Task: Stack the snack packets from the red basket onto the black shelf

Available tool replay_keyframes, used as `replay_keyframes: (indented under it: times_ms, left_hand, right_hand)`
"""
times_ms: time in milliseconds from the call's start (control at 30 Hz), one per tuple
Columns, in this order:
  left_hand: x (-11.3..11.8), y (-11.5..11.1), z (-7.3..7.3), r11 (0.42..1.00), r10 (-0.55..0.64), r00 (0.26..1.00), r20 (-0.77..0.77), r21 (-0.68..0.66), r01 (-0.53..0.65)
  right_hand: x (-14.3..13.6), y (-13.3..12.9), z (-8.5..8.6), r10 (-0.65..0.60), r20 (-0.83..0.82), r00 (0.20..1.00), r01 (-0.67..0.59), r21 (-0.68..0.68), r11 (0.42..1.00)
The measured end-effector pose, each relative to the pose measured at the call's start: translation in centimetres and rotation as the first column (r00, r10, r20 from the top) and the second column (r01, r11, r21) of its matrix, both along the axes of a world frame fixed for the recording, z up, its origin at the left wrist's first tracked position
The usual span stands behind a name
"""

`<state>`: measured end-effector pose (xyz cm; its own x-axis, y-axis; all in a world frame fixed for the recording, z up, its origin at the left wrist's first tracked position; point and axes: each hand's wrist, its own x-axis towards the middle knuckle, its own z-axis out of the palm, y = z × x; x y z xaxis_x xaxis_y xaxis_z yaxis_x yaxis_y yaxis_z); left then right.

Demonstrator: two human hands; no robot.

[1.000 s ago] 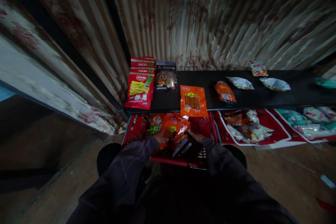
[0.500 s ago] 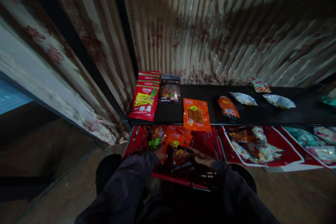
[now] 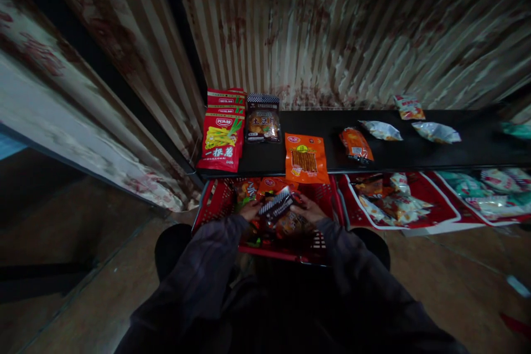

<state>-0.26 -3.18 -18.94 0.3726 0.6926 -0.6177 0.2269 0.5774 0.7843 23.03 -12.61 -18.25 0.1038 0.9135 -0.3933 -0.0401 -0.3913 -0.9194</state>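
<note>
Between my two hands is a dark snack bag (image 3: pixel 277 206) with a black-and-white patterned edge, held tilted over a red plastic basket (image 3: pixel 265 255). My left hand (image 3: pixel 250 211) is closed on its left side. My right hand (image 3: pixel 307 211) has its fingers on the right side of the same bag. Under and behind it in the basket lie orange snack bags (image 3: pixel 271 183) and other packets, partly hidden by my hands. Just above, on the black shelf, an orange bag of sticks (image 3: pixel 306 159) overhangs the front edge.
Overlapping red snack bags (image 3: pixel 223 141) and a dark potato-slice bag (image 3: pixel 263 120) lie at the shelf's left end. An orange packet (image 3: pixel 355 145) and silvery packets (image 3: pixel 380 130) lie farther right. Red baskets (image 3: pixel 435 211) with more packets stand below. A striped curtain (image 3: pixel 311 27) hangs behind.
The dark bag has been raised and turned, so its patterned edge now shows. My hands have closed in around it. The view has shifted, with the shelf now higher in the picture.
</note>
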Motion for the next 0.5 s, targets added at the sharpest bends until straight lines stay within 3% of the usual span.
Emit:
replay_keyframes:
  times_ms: [133, 267, 367, 500]
  left_hand:
    - [-0.6, 0.4, 2.2, 0.996, 0.075, 0.995, 0.063, -0.061, -0.071]
    - [-1.8, -0.9, 4.2, 0.980, 0.161, 0.959, 0.235, -0.156, -0.126]
    - [-2.8, -1.6, 5.5, 0.979, 0.186, 0.933, 0.307, -0.132, -0.152]
    - [-3.4, -1.6, 7.2, 0.973, 0.231, 0.907, 0.352, -0.073, -0.220]
  right_hand:
    - [-1.0, 0.5, 2.2, -0.073, -0.017, 0.997, 0.073, 0.042, 0.996]
    - [-2.8, -0.5, 2.8, -0.077, -0.050, 0.996, 0.076, -0.012, 0.997]
    - [-4.3, -0.7, 3.8, -0.132, -0.065, 0.989, 0.132, -0.017, 0.991]
    - [-5.7, 0.3, 6.8, -0.106, -0.101, 0.989, 0.117, 0.109, 0.987]
